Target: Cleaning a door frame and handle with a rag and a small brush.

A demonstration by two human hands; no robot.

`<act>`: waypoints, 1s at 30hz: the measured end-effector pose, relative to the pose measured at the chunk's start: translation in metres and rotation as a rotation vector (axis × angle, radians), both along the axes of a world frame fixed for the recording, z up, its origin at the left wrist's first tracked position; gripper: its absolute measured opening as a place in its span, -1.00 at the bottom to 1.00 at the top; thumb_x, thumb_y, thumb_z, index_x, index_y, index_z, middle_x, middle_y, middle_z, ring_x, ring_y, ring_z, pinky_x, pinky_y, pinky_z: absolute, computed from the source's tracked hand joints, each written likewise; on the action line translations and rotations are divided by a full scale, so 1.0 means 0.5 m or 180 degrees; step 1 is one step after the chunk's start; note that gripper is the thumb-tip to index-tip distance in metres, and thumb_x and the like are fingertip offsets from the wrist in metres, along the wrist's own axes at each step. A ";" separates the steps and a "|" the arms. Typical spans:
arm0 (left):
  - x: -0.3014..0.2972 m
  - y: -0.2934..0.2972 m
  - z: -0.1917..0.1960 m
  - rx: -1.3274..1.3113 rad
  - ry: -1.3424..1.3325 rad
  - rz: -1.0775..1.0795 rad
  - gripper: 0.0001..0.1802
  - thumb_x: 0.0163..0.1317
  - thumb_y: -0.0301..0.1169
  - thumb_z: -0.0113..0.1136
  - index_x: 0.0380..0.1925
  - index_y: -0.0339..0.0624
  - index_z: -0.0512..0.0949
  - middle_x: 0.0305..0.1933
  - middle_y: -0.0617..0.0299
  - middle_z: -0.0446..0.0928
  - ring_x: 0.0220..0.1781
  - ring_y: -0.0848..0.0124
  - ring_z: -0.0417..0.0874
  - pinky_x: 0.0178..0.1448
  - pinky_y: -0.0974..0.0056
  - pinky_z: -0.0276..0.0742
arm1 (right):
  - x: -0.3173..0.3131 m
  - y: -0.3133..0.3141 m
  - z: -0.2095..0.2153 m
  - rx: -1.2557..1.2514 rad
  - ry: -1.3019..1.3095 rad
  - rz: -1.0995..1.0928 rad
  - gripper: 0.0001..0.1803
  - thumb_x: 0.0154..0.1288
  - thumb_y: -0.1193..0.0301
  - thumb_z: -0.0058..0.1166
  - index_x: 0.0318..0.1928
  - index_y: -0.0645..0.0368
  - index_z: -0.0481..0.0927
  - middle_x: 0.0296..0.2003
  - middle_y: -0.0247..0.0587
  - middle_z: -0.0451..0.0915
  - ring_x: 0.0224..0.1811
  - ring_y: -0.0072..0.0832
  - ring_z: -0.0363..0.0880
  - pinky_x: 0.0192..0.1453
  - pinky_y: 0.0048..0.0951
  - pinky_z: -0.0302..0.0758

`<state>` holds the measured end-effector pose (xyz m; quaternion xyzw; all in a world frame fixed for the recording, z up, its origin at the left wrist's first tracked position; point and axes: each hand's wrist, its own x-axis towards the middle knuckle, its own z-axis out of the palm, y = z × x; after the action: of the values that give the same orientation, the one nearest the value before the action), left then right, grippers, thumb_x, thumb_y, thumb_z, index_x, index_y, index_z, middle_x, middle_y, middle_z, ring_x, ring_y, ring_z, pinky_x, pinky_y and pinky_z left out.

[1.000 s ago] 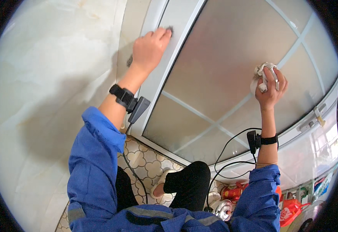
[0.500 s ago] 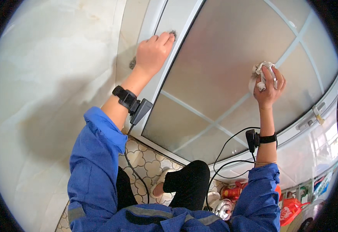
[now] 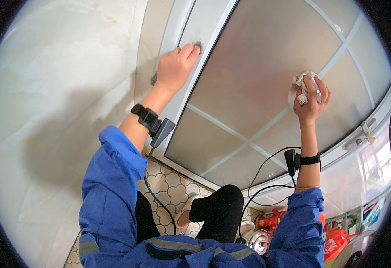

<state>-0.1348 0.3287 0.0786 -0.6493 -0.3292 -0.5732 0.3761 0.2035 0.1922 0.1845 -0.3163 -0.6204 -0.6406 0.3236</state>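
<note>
My left hand is closed on a dark, wiry steel wool pad, pressed against the white door frame. A similar dark patch shows at the wrist side of this hand; I cannot tell whether it belongs to the same pad. Over on the right, my right hand grips a crumpled whitish cloth with grey smudges. That hand holds the cloth against the frosted glass panel, near a pale crossing strip. Parts of the cloth and pad are hidden by my fingers.
A marbled wall rises on the left. At the door's right edge sits a latch. Black cables hang from both wrist straps. Below right are a metal lid, a red bag and patterned floor tiles.
My left hand and its steel wool pad have slid a little down the frame, toward me. My right hand and the cloth stay in place.
</note>
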 end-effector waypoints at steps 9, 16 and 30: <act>-0.023 0.035 0.019 0.0047 -0.0443 -0.0016 -0.96 0.14 -0.40 0.18 -0.39 -0.04 0.56 -0.40 0.40 0.45 -0.54 0.40 0.54 -0.56 0.29 0.44 | -0.004 -0.002 -0.001 -0.0018 -0.0009 -0.0019 -0.49 -0.18 0.45 0.22 -0.07 -0.18 0.62 -0.02 -0.33 0.49 -0.01 -0.30 0.44 0.06 -0.25 0.37; -0.019 0.020 -0.054 -0.0066 -0.0273 -0.0191 -0.98 0.14 -0.39 0.19 -0.42 -0.03 0.57 -0.43 0.37 0.47 -0.54 0.36 0.55 -0.58 0.25 0.44 | 0.012 -0.006 0.004 0.0047 -0.0055 -0.0090 -0.50 -0.18 0.45 0.22 -0.08 -0.16 0.62 -0.03 -0.35 0.50 -0.02 -0.32 0.44 0.04 -0.27 0.38; -0.008 0.001 -0.131 -0.0373 -0.0259 -0.0556 -0.97 0.16 -0.35 0.19 -0.42 0.00 0.56 -0.42 0.40 0.48 -0.52 0.34 0.54 -0.56 0.24 0.44 | 0.017 0.003 0.007 0.0056 -0.0134 -0.0119 -0.53 -0.13 0.41 0.20 -0.07 -0.16 0.62 -0.02 -0.36 0.50 -0.04 -0.33 0.45 0.07 -0.26 0.37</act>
<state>-0.1388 0.3290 0.0132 -0.6726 -0.3193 -0.6095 0.2724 0.2121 0.1938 0.1880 -0.3114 -0.6154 -0.6584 0.3012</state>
